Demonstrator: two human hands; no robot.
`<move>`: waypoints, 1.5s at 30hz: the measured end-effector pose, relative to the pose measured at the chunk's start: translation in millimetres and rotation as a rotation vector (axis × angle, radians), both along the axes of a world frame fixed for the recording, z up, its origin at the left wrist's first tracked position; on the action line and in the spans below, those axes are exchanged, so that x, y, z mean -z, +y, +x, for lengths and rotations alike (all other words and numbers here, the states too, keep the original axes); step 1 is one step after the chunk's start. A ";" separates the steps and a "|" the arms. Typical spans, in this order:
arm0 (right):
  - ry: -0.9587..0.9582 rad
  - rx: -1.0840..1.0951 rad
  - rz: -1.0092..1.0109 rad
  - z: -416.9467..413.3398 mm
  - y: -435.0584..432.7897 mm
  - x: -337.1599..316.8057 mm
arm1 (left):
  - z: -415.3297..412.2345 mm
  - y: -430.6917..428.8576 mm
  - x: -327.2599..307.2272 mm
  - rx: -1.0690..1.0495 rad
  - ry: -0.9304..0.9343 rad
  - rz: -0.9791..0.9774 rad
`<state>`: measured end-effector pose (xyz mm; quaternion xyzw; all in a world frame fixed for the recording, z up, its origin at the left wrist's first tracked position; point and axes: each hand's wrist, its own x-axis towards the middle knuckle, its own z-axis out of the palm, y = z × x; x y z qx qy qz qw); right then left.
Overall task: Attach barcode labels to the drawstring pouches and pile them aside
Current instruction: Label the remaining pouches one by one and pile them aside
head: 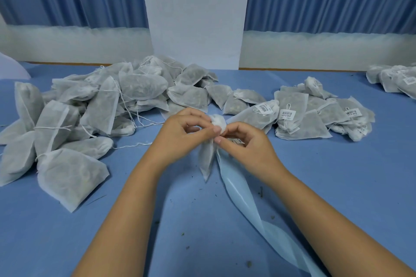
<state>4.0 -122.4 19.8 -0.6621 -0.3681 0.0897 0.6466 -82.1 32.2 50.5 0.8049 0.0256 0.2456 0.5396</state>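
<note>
A white mesh drawstring pouch (207, 157) hangs over the middle of the blue table, its gathered top (218, 121) up between my hands. My left hand (184, 132) pinches the pouch's neck with thumb and fingers. My right hand (245, 144) pinches at the same neck from the right, and a small barcode label (236, 141) shows under its fingers. A pale blue label backing strip (243, 195) trails from my right hand toward the near edge.
A big heap of unlabelled pouches (101, 105) lies at the left. A pile of labelled pouches (315, 114) lies at the right, and another pile (396, 81) at the far right. Blue curtains and a white pillar (195, 13) stand behind.
</note>
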 end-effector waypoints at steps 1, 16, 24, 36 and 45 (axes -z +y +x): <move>0.028 -0.017 0.008 0.2 -0.4 -0.5 | -0.4 -0.6 -0.8 0.013 -0.009 -0.013; 0.037 -0.072 -0.026 4.3 -2.5 -3.5 | 1.9 5.6 7.5 0.020 -0.014 0.081; 0.080 -0.023 0.024 5.8 -5.2 -9.5 | -1.5 4.7 3.5 -0.058 0.002 0.226; -0.104 0.114 -0.023 5.8 -6.8 -13.4 | -4.3 -6.1 -2.7 0.108 0.165 0.258; -0.353 0.210 -0.104 2.0 -3.6 -1.6 | -1.9 -9.7 -5.9 0.205 0.046 -0.308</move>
